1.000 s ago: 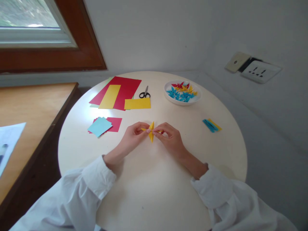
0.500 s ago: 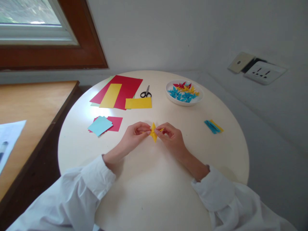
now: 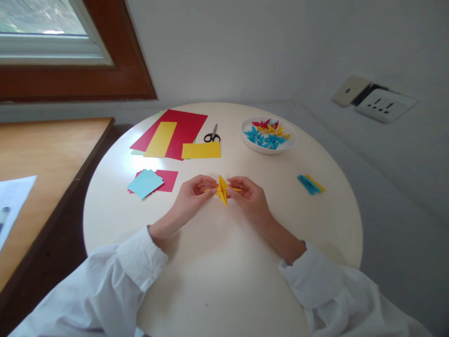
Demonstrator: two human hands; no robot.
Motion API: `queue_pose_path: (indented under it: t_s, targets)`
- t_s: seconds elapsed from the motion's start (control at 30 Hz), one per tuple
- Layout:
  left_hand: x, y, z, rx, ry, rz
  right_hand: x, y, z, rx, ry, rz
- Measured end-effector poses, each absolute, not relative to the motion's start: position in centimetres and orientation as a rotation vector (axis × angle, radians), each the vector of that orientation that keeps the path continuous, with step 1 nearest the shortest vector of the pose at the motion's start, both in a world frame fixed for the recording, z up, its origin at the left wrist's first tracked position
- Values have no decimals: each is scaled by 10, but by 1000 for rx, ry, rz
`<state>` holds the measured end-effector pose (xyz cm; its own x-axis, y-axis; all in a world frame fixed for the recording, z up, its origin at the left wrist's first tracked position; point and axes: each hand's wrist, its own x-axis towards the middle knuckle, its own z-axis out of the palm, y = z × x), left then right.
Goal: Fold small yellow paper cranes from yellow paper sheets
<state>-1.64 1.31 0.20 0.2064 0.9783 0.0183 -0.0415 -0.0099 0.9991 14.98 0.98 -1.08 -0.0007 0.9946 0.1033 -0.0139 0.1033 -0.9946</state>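
A folded yellow origami crane [image 3: 222,191] is held just above the middle of the white round table [image 3: 210,271], with two points up and down and narrow tips to each side. My left hand [image 3: 196,192] pinches its left side between thumb and fingers. On its right side, my right hand [image 3: 250,196] grips it the same way. The fingertips cover part of the side tips. Behind my hands, a white round dish [image 3: 269,150] holds several small folded paper pieces [image 3: 268,135] in blue, yellow and red.
At the back left lie red sheets [image 3: 187,124] and yellow strips [image 3: 201,150], with black-handled scissors [image 3: 212,135] beside them. Light blue squares [image 3: 146,184] overlap pink paper [image 3: 169,181] on the left. Folded blue and yellow strips [image 3: 310,184] lie at right. A wooden desk [image 3: 52,145] stands left.
The yellow paper has turned slightly, and more of its middle now shows between my fingers. My left hand has shifted a little to the left and up.
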Motion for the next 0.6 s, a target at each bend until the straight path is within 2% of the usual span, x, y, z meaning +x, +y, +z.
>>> queue_pose_path:
  t_s: [0.27, 0.6]
  targets:
    - [-15, 12, 5, 1226, 1022, 1087, 150, 12, -12, -1057, -1144, 1273]
    - [-16, 14, -3, 1179, 1000, 1022, 151, 12, -12, -1058, -1078, 1280]
